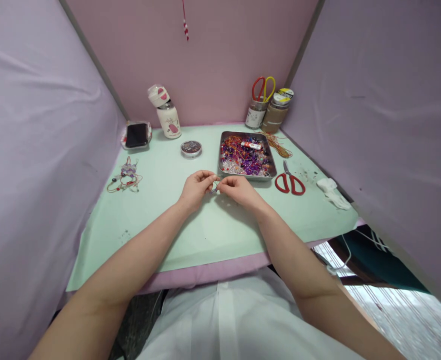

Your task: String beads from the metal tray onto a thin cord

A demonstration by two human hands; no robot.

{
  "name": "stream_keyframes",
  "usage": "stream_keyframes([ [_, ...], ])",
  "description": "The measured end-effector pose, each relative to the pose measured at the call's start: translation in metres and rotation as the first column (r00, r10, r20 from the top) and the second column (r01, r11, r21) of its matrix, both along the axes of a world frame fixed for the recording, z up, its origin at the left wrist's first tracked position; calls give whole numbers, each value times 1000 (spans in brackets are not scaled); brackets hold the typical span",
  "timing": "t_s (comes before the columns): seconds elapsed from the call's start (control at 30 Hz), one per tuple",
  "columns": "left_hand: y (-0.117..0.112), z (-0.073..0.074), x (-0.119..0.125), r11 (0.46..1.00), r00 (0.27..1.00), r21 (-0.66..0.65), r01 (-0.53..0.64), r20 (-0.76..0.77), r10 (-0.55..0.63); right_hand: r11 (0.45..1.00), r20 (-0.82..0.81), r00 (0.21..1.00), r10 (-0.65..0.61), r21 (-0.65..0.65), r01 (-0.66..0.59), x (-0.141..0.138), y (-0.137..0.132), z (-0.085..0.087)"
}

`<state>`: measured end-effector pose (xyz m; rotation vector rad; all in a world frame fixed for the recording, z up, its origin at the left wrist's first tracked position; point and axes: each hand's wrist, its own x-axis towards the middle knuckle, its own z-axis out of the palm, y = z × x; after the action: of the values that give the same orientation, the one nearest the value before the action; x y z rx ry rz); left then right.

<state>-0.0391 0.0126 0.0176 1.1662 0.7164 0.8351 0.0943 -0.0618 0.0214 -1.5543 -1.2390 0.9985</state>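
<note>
My left hand (196, 188) and my right hand (239, 190) meet at the middle of the pale green table (160, 225), fingertips pinched together. Between them sits a small beaded piece (214, 188), held by both hands; its details are too small to make out. Just beyond my right hand stands a metal tray (224, 137) filled with purple, red and clear beads and cord.
Red scissors (290, 182) lie right of the tray, with a white cloth (333, 193) further right. Finished beaded pieces (125, 177) lie at the left. At the back are a phone (136, 134), a white bottle (166, 116), a round tin (190, 148) and two jars (269, 111).
</note>
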Motion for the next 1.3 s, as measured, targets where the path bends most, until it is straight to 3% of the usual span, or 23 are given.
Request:
stream_keyframes([
  [0.23, 3, -3, -1, 982, 992, -157, 105, 89, -92, 998, 66, 997, -32, 62, 28, -1, 3, -6],
  [0.47, 1, -3, -1, 983, 990, -133, 129, 77, -120, 920, 159, 970, -186, 376, 115, 3, 7, -8],
  [0.6, 0, -3, 0, 989, 992, -66, 129, 10, -129, 928, 190, 970, -155, 363, 77, 4, 6, -8],
  [0.7, 0, -4, 1, 991, 991, -26, 133, -27, -134, 914, 197, 959, -202, 389, 113, 6, 6, -9],
  [0.97, 1, -9, 1, 992, 989, 17, 126, -75, -125, 875, 295, 922, -250, 477, 85, 8, 9, -13],
  [1.3, -1, -9, 1, 989, 984, 21, 144, -108, -141, 877, 390, 889, -239, 481, 25, 8, 9, -14],
])
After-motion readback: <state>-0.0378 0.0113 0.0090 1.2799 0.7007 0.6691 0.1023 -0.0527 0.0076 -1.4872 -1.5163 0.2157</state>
